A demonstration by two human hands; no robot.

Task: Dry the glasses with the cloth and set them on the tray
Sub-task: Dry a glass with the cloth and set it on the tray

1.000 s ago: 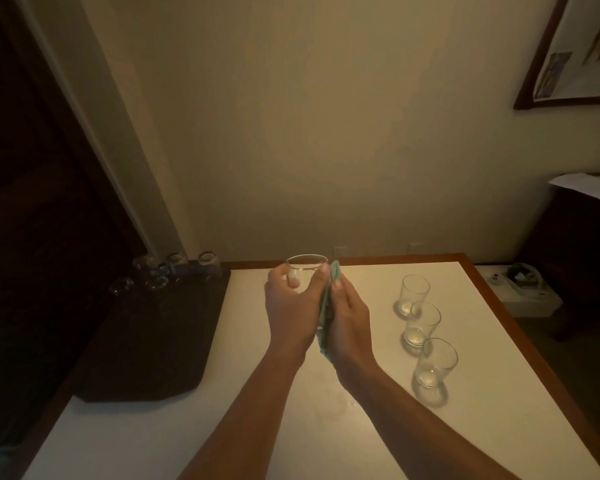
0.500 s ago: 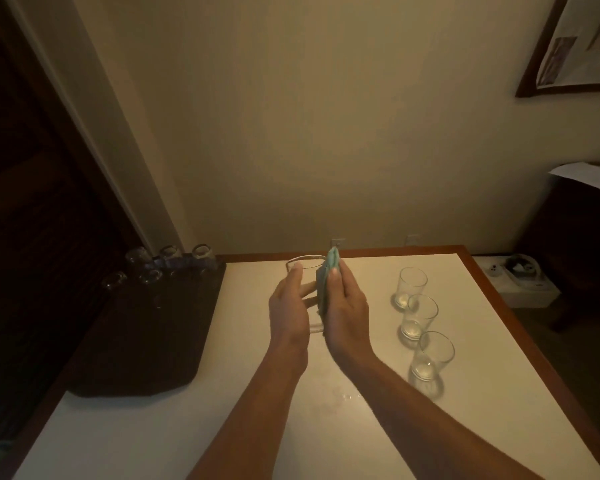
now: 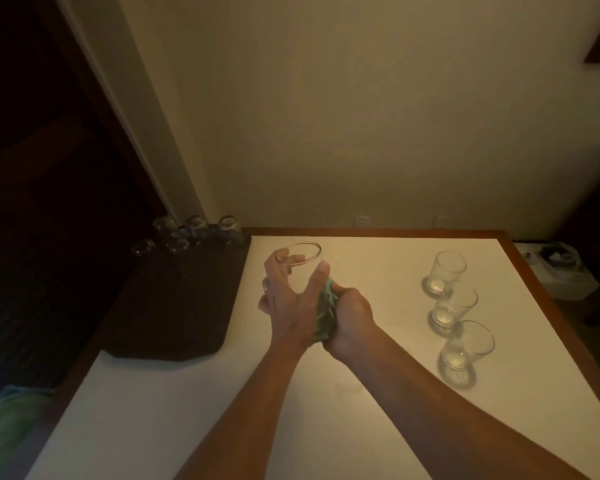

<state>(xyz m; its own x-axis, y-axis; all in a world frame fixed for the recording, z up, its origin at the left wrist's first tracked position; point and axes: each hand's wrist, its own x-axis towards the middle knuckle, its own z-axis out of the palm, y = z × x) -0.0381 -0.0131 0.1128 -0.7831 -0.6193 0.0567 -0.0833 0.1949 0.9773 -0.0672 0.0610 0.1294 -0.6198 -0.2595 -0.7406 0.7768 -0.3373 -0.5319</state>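
**Glass held over the tabletop, cloth bunched against its base**

The left hand (image 3: 286, 303) grasps a clear glass (image 3: 300, 268) above the white tabletop (image 3: 378, 341), thumb on the near right wall and fingers curled round the far left side. The glass tilts, its open rim pointing up and away from the person. The right hand (image 3: 349, 318) is clenched round a green cloth (image 3: 325, 315), which is bunched up and pressed between the two hands, just below and to the right of the left grip, at the lower end of the glass. Whether the cloth covers the base itself cannot be told, since the left hand hides it.

Left of the grip lies a dark tray (image 3: 174, 306) on the tabletop; at its far end, well beyond the grip, a cluster of glasses (image 3: 187, 233) stands, hard to count in the dim light. Right of the grip, well apart from it, three more glasses stand upright on the tabletop in a row running near to far: the far one (image 3: 445, 275), the middle one (image 3: 454, 304) and the near one (image 3: 466, 348), each just beside the next.
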